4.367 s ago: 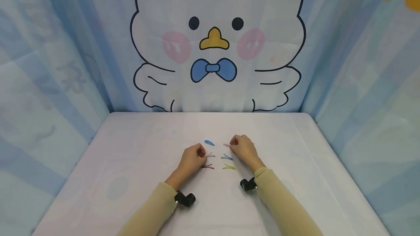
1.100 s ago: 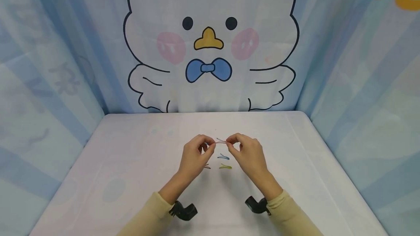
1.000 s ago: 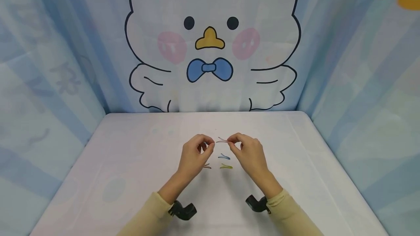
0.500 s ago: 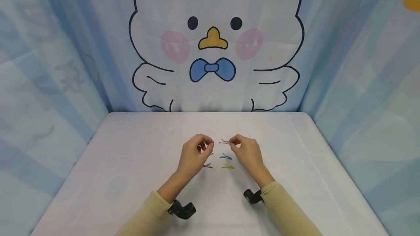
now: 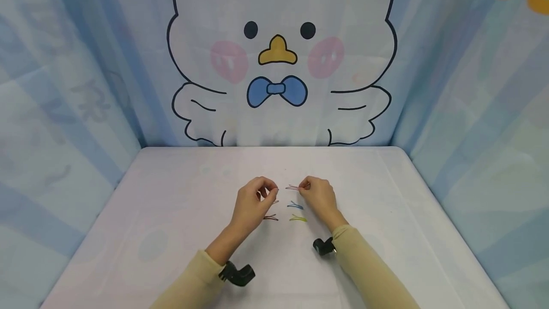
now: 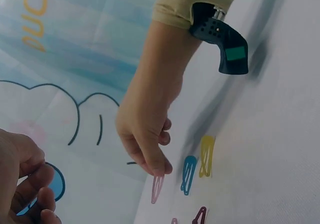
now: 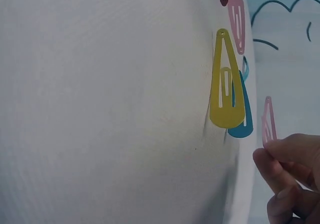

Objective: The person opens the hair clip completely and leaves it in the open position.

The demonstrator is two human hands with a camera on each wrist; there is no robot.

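My right hand pinches one end of a pink snap hair clip, low over the table. Its narrow end sticks out to the left, and in the right wrist view this pink clip stands up from thumb and finger. Left of it, my left hand hovers, fingers loosely curled and thumb near the index fingertip, nothing visible between them. A second pink clip lies partly hidden below the left hand in the head view. Nearby lie a blue clip, a yellow clip and a dark red clip.
Another blue clip lies mostly behind the others in the right wrist view; the left hand covers it in the head view. The white-covered table meets a printed curtain at its back edge, with curtains on both sides.
About a second ago both hands held the pink clip between them. My left hand has let go and stayed nearly in place; my right hand has lowered with the clip toward the table.
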